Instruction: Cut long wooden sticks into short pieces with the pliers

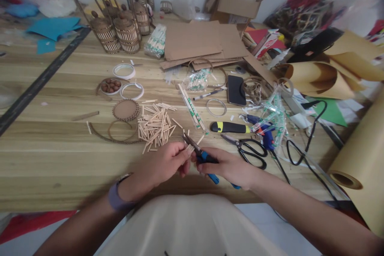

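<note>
My right hand (225,165) is closed round the blue handles of a pair of pliers-like cutters (207,158). Their dark jaws point up and left, close to my left fingertips. Between thumb and fingers, my left hand (169,160) pinches some short wooden sticks (189,149); how many is hard to see. Just beyond that hand lies a loose pile of short cut wooden sticks (156,126). A round cardboard piece with a braided rim (126,110) touches the pile's left side. Paper-wrapped chopsticks (192,108) lie past the cutters.
Black-handled scissors (255,152), a yellow-black utility knife (229,127) and a blue glue gun (268,136) lie to the right. A phone (236,90) is farther back. Several lantern-like stick baskets (127,34) stand back left. Cardboard sheets (192,42) and a paper roll (348,176) flank the space.
</note>
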`<state>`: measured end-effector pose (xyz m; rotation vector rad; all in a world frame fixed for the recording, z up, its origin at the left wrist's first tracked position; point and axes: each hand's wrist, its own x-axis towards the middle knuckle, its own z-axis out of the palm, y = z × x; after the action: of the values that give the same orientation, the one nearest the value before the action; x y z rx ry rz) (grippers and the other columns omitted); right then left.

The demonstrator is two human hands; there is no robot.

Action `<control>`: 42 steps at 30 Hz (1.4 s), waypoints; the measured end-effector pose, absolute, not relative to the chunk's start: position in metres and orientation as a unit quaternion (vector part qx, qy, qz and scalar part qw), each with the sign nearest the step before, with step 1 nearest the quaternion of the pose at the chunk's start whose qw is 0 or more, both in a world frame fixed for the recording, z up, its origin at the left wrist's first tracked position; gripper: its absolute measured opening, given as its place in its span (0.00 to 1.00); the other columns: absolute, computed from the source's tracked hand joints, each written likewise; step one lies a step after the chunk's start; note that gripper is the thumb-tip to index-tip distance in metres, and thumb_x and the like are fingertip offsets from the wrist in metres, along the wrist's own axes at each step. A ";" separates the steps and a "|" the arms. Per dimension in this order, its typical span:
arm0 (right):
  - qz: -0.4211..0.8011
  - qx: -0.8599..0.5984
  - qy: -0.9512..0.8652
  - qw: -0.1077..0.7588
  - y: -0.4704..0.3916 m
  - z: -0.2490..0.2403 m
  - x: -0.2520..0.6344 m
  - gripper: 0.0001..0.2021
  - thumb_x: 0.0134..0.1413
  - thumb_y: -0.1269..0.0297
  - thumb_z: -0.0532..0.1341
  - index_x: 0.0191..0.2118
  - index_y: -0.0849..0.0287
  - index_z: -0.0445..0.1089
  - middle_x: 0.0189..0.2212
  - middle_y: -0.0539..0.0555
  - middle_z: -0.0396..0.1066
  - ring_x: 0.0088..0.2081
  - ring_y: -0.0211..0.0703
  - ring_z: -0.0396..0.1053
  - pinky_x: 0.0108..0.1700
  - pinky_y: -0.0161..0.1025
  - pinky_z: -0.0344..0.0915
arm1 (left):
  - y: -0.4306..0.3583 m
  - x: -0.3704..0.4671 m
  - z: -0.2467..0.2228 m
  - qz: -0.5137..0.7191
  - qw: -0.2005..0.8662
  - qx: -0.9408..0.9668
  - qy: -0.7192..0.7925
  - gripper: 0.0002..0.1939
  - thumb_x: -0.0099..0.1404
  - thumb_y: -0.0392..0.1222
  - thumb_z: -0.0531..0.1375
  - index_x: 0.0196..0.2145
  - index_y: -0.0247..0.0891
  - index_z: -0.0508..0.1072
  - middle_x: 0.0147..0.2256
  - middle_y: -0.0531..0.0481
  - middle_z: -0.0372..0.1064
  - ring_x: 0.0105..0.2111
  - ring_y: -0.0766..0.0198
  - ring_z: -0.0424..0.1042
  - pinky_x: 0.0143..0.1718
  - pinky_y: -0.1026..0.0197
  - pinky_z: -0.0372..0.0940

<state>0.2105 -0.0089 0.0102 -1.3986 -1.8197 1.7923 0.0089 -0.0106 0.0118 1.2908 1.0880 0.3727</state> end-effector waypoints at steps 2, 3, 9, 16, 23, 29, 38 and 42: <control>0.647 -0.479 -0.585 0.101 -0.010 0.007 0.211 0.07 0.45 0.66 0.60 0.34 0.58 0.68 0.27 0.48 0.65 0.29 0.39 0.63 0.31 0.35 0.61 | -0.011 0.009 0.011 0.169 0.646 0.573 0.476 0.21 0.72 0.51 0.49 0.24 0.39 0.65 0.21 0.55 0.65 0.22 0.66 0.65 0.29 0.64 0.59; 0.653 -0.480 -0.578 0.100 -0.011 0.006 0.210 0.07 0.45 0.67 0.59 0.34 0.58 0.66 0.26 0.47 0.63 0.29 0.39 0.62 0.31 0.35 0.60 | -0.012 0.009 0.010 0.171 0.643 0.576 0.475 0.21 0.72 0.51 0.49 0.24 0.39 0.65 0.21 0.55 0.65 0.22 0.66 0.65 0.29 0.63 0.59; 0.628 -0.472 -0.608 0.119 -0.014 0.002 0.207 0.03 0.51 0.66 0.58 0.32 0.57 0.64 0.25 0.46 0.60 0.27 0.37 0.58 0.32 0.36 0.57 | -0.014 0.010 0.008 0.173 0.629 0.584 0.483 0.21 0.72 0.51 0.49 0.24 0.40 0.64 0.20 0.56 0.63 0.23 0.66 0.64 0.31 0.63 0.59; 0.603 -0.452 -0.647 0.117 -0.006 0.006 0.220 0.10 0.57 0.57 0.60 0.40 0.57 0.69 0.36 0.53 0.71 0.37 0.43 0.67 0.39 0.39 0.63 | -0.007 -0.005 0.003 0.260 0.608 0.574 0.484 0.20 0.72 0.52 0.50 0.25 0.40 0.64 0.21 0.57 0.63 0.24 0.65 0.65 0.32 0.63 0.60; 0.204 -0.538 -0.775 0.262 -0.002 0.003 0.220 0.07 0.62 0.63 0.56 0.45 0.56 0.64 0.45 0.61 0.73 0.46 0.52 0.71 0.45 0.45 0.66 | -0.007 -0.007 -0.001 0.170 0.471 0.682 0.533 0.18 0.72 0.48 0.49 0.26 0.40 0.65 0.24 0.53 0.69 0.27 0.61 0.70 0.33 0.61 0.60; 0.158 -0.508 -0.831 0.161 0.001 -0.006 0.199 0.08 0.61 0.66 0.56 0.46 0.59 0.66 0.39 0.62 0.74 0.41 0.56 0.71 0.41 0.46 0.65 | -0.011 0.011 0.001 0.096 0.326 0.756 0.560 0.14 0.72 0.39 0.48 0.41 0.39 0.73 0.36 0.44 0.77 0.35 0.54 0.76 0.37 0.58 0.63; 0.148 -0.580 -0.795 0.099 0.000 -0.015 0.189 0.03 0.59 0.66 0.56 0.38 0.58 0.64 0.33 0.59 0.74 0.34 0.51 0.71 0.31 0.39 0.56 | -0.013 0.013 -0.004 0.013 0.194 0.809 0.555 0.17 0.73 0.34 0.46 0.42 0.35 0.74 0.36 0.38 0.76 0.36 0.51 0.76 0.38 0.56 0.65; 0.122 -0.590 -0.792 0.096 0.000 -0.017 0.183 0.02 0.58 0.66 0.57 0.36 0.57 0.63 0.32 0.59 0.74 0.33 0.50 0.70 0.31 0.39 0.54 | -0.014 0.018 -0.005 0.002 0.170 0.815 0.554 0.19 0.72 0.32 0.43 0.41 0.34 0.74 0.34 0.35 0.75 0.34 0.47 0.75 0.35 0.53 0.64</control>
<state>0.1826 0.0001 -0.0168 -1.7470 -2.3474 0.3607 0.0175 -0.0138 -0.0046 2.3152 1.5750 0.0066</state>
